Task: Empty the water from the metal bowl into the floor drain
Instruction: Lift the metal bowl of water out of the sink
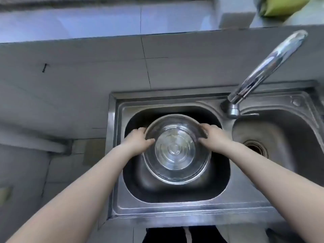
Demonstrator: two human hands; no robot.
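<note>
Both hands on it: the left hand (138,139) and right hand (213,135) grip opposite sides of the metal bowl's (177,149) rim, centre frame, inside the left basin of the steel double sink (157,209), faucet (263,71) upper right.

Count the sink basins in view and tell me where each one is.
2. The left basin holds the metal bowl, gripped by the left hand and right hand. The right basin, past the faucet, is partly cut off.
</note>
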